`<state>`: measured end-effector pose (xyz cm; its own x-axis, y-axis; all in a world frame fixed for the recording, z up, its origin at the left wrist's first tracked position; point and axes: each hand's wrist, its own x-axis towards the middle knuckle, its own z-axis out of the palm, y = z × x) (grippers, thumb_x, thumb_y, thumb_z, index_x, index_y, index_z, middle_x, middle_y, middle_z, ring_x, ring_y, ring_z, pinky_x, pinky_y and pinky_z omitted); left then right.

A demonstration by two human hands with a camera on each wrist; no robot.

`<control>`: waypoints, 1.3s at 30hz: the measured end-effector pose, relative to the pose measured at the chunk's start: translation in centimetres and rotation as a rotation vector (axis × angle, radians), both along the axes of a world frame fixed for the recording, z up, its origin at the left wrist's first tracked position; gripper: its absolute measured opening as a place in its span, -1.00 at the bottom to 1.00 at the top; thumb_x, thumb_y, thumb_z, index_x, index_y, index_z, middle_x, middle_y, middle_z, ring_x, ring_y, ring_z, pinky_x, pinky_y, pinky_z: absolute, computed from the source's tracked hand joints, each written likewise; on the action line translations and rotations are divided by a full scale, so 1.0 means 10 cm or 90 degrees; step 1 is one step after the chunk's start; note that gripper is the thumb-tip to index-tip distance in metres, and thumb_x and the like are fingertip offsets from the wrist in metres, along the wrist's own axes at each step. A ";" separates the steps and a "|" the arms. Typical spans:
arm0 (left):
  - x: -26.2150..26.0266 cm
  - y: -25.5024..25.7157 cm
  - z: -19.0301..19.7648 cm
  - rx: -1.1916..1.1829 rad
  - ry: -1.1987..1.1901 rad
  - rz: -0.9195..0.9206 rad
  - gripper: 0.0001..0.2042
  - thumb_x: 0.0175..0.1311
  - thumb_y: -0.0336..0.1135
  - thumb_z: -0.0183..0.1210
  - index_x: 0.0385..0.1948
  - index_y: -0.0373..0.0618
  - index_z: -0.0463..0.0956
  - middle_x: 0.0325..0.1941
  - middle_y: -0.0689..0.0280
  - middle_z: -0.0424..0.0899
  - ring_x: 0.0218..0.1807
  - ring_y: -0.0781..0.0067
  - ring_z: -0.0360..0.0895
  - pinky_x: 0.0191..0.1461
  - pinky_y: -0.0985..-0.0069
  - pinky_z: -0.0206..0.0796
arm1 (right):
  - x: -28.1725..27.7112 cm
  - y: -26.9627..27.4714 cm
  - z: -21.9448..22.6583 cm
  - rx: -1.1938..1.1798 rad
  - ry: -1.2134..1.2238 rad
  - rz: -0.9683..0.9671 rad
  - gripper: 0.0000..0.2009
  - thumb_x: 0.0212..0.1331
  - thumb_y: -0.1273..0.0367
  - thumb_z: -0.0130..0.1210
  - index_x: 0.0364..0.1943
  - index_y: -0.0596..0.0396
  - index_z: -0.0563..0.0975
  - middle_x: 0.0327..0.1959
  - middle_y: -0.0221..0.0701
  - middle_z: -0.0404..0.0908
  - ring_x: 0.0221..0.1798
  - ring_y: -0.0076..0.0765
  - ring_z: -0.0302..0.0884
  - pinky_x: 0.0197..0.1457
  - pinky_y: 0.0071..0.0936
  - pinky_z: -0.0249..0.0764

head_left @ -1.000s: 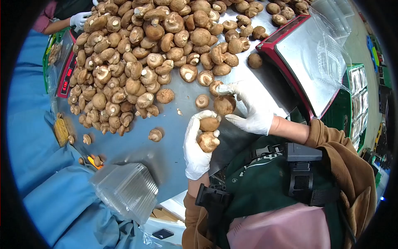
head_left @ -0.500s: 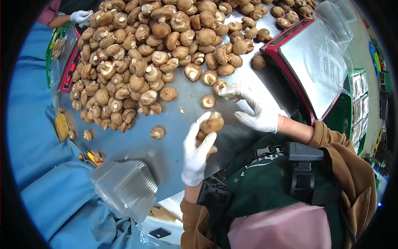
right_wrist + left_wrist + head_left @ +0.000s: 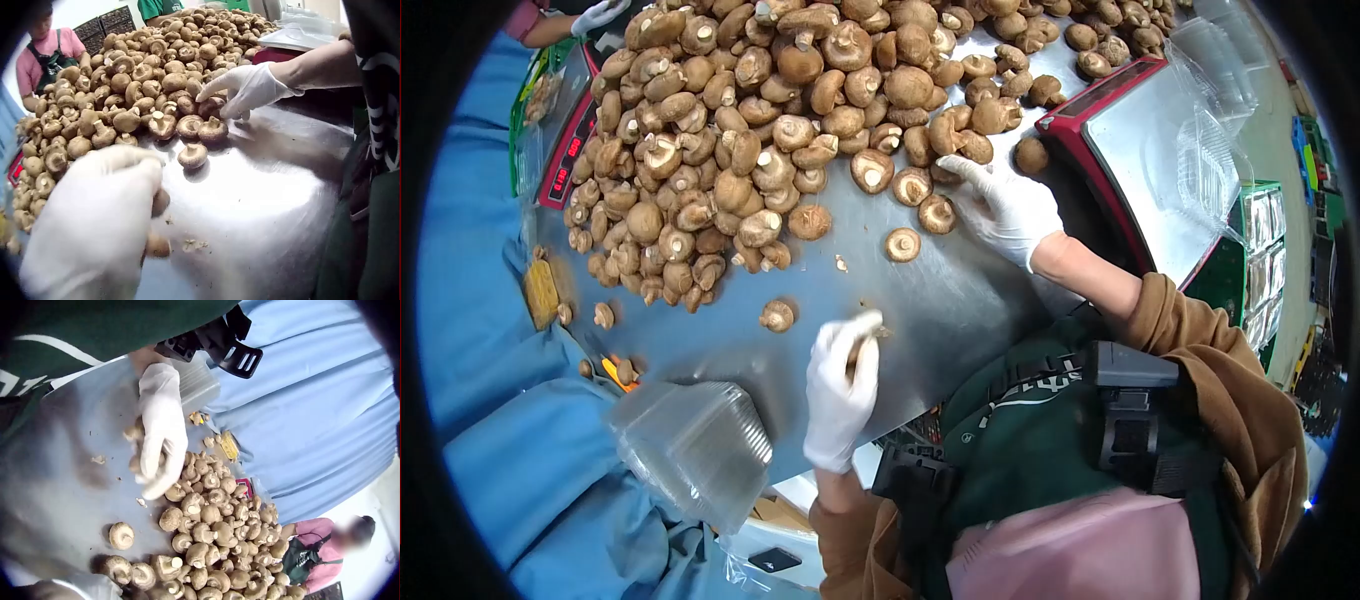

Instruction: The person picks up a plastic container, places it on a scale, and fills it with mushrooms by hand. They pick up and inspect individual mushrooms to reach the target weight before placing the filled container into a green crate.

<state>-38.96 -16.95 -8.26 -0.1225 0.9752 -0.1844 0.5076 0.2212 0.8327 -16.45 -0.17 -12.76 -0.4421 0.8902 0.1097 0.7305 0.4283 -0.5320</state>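
Observation:
My gloved left hand [image 3: 840, 385] is curled around brown shiitake mushrooms [image 3: 158, 245], low over the near part of the metal table. Most of what it holds is hidden behind the fingers in the head view; two caps show past the glove in the right wrist view. My gloved right hand [image 3: 1005, 205] reaches to the near edge of the mushroom pile [image 3: 730, 150]. Its fingers extend over a mushroom [image 3: 212, 107] there, fingertips right at the cap. Close beside it lie a stem-up mushroom [image 3: 937, 213] and another single one [image 3: 902, 244].
A red-edged scale [image 3: 1140, 150] stands at the right, with clear plastic trays [image 3: 1215, 60] by it. Another scale [image 3: 570, 150] is at the left. Stacked clear trays [image 3: 695, 450] sit at the near left edge. One mushroom [image 3: 777, 315] lies apart. Another person's gloved hand [image 3: 600, 15] shows far left.
The large mushroom between my hands went into the left hand, which then moved left and nearer me. My right hand shifted from one mushroom to another farther up at the pile's edge.

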 end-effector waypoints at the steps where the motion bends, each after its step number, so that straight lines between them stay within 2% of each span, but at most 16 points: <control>1: 0.09 0.17 -0.01 0.034 0.016 0.024 -0.73 0.26 -0.51 0.13 -0.01 -0.12 0.59 -0.27 0.22 0.52 -0.26 0.31 0.49 -0.09 0.43 0.37 | 0.00 0.00 -0.03 -0.001 -0.024 0.000 -0.62 0.21 0.39 0.10 0.14 -0.17 0.49 -0.25 -0.26 0.54 -0.30 -0.06 0.58 -0.27 -0.25 0.56; 3: 0.24 0.51 -0.04 0.096 0.087 0.057 -0.68 0.25 -0.49 0.15 0.06 -0.09 0.56 -0.24 0.21 0.49 -0.22 0.32 0.48 -0.06 0.41 0.37 | -0.01 -0.02 -0.07 -0.007 -0.071 0.001 -0.61 0.22 0.37 0.09 0.16 -0.21 0.48 -0.22 -0.25 0.55 -0.30 -0.02 0.59 -0.30 -0.21 0.56; 8: 0.36 1.28 -0.25 0.190 0.361 0.053 -0.65 0.18 -0.35 0.24 0.05 -0.02 0.56 -0.23 0.19 0.51 -0.19 0.12 0.48 0.01 0.23 0.38 | -0.01 -0.07 0.01 -0.024 0.012 0.052 -0.52 0.07 0.46 0.18 0.15 0.01 0.42 0.03 -0.04 0.41 0.08 0.14 0.43 0.13 -0.12 0.42; 10: 0.30 1.43 -0.53 0.203 0.400 0.035 -0.66 0.16 -0.31 0.26 0.01 -0.01 0.58 -0.23 0.18 0.53 -0.19 0.09 0.47 0.01 0.19 0.38 | -0.02 -0.07 0.04 -0.060 -0.017 0.057 -0.52 0.07 0.45 0.19 0.15 0.01 0.42 0.03 -0.03 0.41 0.06 0.15 0.44 0.16 -0.11 0.40; 13: 0.20 1.40 -0.63 0.233 0.242 0.101 -0.73 0.19 -0.33 0.24 -0.06 -0.02 0.62 -0.21 0.19 0.59 -0.21 0.16 0.49 -0.02 0.24 0.40 | 0.00 -0.05 0.05 -0.061 -0.010 0.074 -0.54 0.07 0.44 0.20 0.13 0.00 0.44 0.03 -0.03 0.42 0.05 0.14 0.43 0.18 -0.09 0.37; 14: 0.17 1.33 -0.62 0.215 0.044 0.133 -0.82 0.25 -0.34 0.22 -0.14 -0.05 0.64 -0.16 0.25 0.63 -0.22 0.31 0.52 -0.12 0.35 0.43 | 0.01 -0.06 0.06 -0.062 -0.009 0.086 -0.54 0.07 0.44 0.19 0.13 0.00 0.44 0.02 -0.05 0.43 0.06 0.12 0.43 0.17 -0.09 0.37; 15: 0.15 1.23 -0.48 0.004 -0.243 0.200 -0.78 0.33 -0.29 0.18 -0.05 -0.09 0.60 -0.14 0.27 0.64 -0.17 0.43 0.55 -0.19 0.47 0.44 | 0.02 -0.07 0.06 -0.065 -0.007 0.100 -0.54 0.08 0.44 0.19 0.14 -0.01 0.45 0.02 -0.07 0.43 0.07 0.11 0.43 0.16 -0.10 0.37; 17: 0.02 1.01 -0.30 -0.111 -0.730 0.254 -0.77 0.41 -0.33 0.09 0.00 -0.18 0.53 -0.06 0.28 0.63 -0.28 0.44 0.57 -0.35 0.63 0.45 | 0.02 -0.15 0.07 -0.123 0.021 0.143 -0.55 0.12 0.42 0.16 0.15 -0.03 0.44 -0.13 -0.09 0.46 -0.05 0.10 0.43 0.06 -0.10 0.38; 18: 0.01 0.89 -0.32 -0.112 -0.847 0.315 -0.69 0.45 -0.28 0.04 0.13 -0.19 0.43 -0.01 0.19 0.61 -0.20 0.39 0.59 -0.34 0.59 0.48 | 0.02 -0.18 0.06 -0.152 0.036 0.165 -0.56 0.14 0.41 0.14 0.16 -0.05 0.44 -0.20 -0.11 0.47 -0.10 0.09 0.43 0.01 -0.10 0.39; 21: 0.05 0.68 -0.30 -0.117 -1.053 0.440 -0.62 0.45 -0.22 0.00 0.18 -0.25 0.35 0.11 -0.01 0.53 0.00 0.12 0.55 -0.25 0.34 0.45 | -0.02 -0.21 -0.05 -0.265 0.033 0.253 -0.53 0.16 0.43 0.13 0.21 -0.08 0.41 -0.18 -0.09 0.51 -0.10 0.08 0.47 0.03 -0.07 0.41; 22: 0.02 0.60 -0.42 -0.104 -1.208 0.422 -0.60 0.41 -0.25 -0.03 0.18 -0.28 0.33 0.12 -0.10 0.49 0.08 0.02 0.50 -0.23 0.28 0.41 | -0.06 -0.21 0.00 -0.201 0.083 0.267 -0.57 0.18 0.43 0.13 0.17 -0.07 0.45 -0.17 -0.15 0.57 -0.15 0.06 0.54 -0.04 -0.11 0.47; 29: 0.20 0.38 -0.41 -0.143 -1.355 0.449 -0.59 0.33 -0.20 0.05 0.05 -0.37 0.35 0.03 -0.03 0.47 0.13 0.08 0.43 -0.28 0.39 0.36 | -0.10 -0.24 0.13 -0.142 0.144 0.198 -0.75 0.21 0.40 0.14 -0.02 0.00 0.57 -0.24 -0.29 0.60 -0.27 -0.04 0.59 -0.20 -0.25 0.52; 33: 0.10 0.10 -0.32 -0.214 -1.190 0.299 -0.59 0.38 -0.21 -0.02 0.15 -0.31 0.35 -0.02 -0.08 0.51 -0.06 0.16 0.50 -0.28 0.49 0.37 | -0.17 -0.26 0.26 -0.116 0.121 0.208 -0.80 0.19 0.42 0.15 -0.10 0.04 0.59 -0.31 -0.25 0.53 -0.27 -0.06 0.54 -0.19 -0.25 0.48; 34: 0.04 -0.02 -0.35 -0.184 -0.980 0.179 -0.59 0.39 -0.19 0.02 0.18 -0.18 0.41 0.00 0.06 0.56 -0.20 0.30 0.53 -0.16 0.30 0.44 | -0.18 -0.26 0.24 -0.101 0.125 0.213 -0.81 0.19 0.43 0.15 -0.12 0.05 0.60 -0.32 -0.25 0.50 -0.27 -0.06 0.52 -0.20 -0.25 0.47; 37: -0.13 -0.33 -0.05 -0.315 -0.334 -0.066 -0.68 0.33 -0.24 0.13 0.05 -0.14 0.54 -0.09 0.17 0.61 -0.22 0.32 0.55 -0.10 0.36 0.44 | -0.14 -0.24 0.14 -0.133 0.139 0.201 -0.82 0.17 0.42 0.17 -0.14 0.06 0.60 -0.30 -0.21 0.48 -0.25 -0.05 0.49 -0.18 -0.22 0.44; 39: -0.28 -0.67 -0.03 -0.349 -0.288 -0.234 -0.74 0.28 -0.30 0.18 -0.05 -0.13 0.59 -0.17 0.20 0.61 -0.19 0.29 0.55 -0.06 0.37 0.42 | -0.13 -0.23 0.09 -0.128 0.130 0.214 -0.82 0.17 0.42 0.17 -0.14 0.07 0.60 -0.29 -0.21 0.49 -0.24 -0.03 0.50 -0.17 -0.20 0.44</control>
